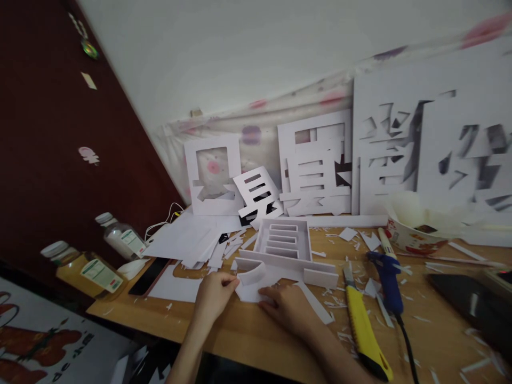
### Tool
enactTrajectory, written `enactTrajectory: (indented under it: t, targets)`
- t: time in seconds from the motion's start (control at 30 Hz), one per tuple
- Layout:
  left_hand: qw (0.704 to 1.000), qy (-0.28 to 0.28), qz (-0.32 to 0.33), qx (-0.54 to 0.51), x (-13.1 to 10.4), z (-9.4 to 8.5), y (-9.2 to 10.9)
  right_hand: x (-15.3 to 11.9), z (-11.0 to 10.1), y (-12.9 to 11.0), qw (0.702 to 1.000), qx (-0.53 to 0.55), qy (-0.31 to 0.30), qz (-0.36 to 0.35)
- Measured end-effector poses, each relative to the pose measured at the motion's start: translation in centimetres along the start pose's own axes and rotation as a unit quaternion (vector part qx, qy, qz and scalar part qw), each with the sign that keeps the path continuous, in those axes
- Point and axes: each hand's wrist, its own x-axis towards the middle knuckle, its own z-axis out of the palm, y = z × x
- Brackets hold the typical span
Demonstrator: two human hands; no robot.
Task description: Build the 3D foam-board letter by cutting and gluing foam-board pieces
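Observation:
A white foam-board character shape (282,256) with raised side walls lies flat near the table's front edge. My left hand (216,292) pinches the edge of its lower left part, where a curved wall strip (250,273) stands. Fingers of my right hand (288,305) rest on the flat base beside that strip, partly curled, and what is under them is hidden. Right of my right hand lies a loose white strip (316,303).
A yellow utility knife (362,325) and a blue glue gun (387,277) lie at the right, before a paper bowl (416,237). Two bottles (90,269) stand left, near a phone (149,277). Cut-out white boards (316,184) lean against the wall; scraps litter the table (240,341).

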Motion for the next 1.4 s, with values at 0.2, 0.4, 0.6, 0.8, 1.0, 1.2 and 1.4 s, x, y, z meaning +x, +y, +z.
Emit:
enactTrajectory:
  t: [0.2, 0.4, 0.6, 0.8, 1.0, 1.2, 1.4]
  targets:
    - [1.0, 0.003, -0.002, 0.009, 0.16, 0.1, -0.1, 0.17, -0.03, 0.03, 1.0, 0.005, 0.001, -0.006]
    - [1.0, 0.003, -0.006, 0.01, 0.15, 0.11, -0.05, 0.14, 0.06, 0.08, 1.0, 0.01, 0.001, -0.006]
    - [1.0, 0.002, -0.008, 0.014, 0.11, 0.03, 0.11, 0.13, 0.1, 0.12, 1.0, 0.011, 0.0, -0.005]
    - [1.0, 0.001, -0.012, 0.022, 0.05, -0.09, 0.37, 0.16, 0.11, 0.12, 1.0, 0.01, 0.006, -0.004]
    - [1.0, 0.002, -0.01, 0.03, 0.0, -0.12, 0.51, 0.18, 0.17, 0.12, 1.0, 0.014, 0.009, -0.004]
    - [0.999, 0.006, -0.014, 0.034, 0.06, -0.11, 0.61, 0.23, 0.18, 0.11, 1.0, 0.014, 0.011, -0.007]
    - [1.0, 0.002, -0.015, 0.028, 0.06, -0.31, 0.89, 0.25, 0.04, 0.05, 1.0, 0.015, 0.005, -0.005]
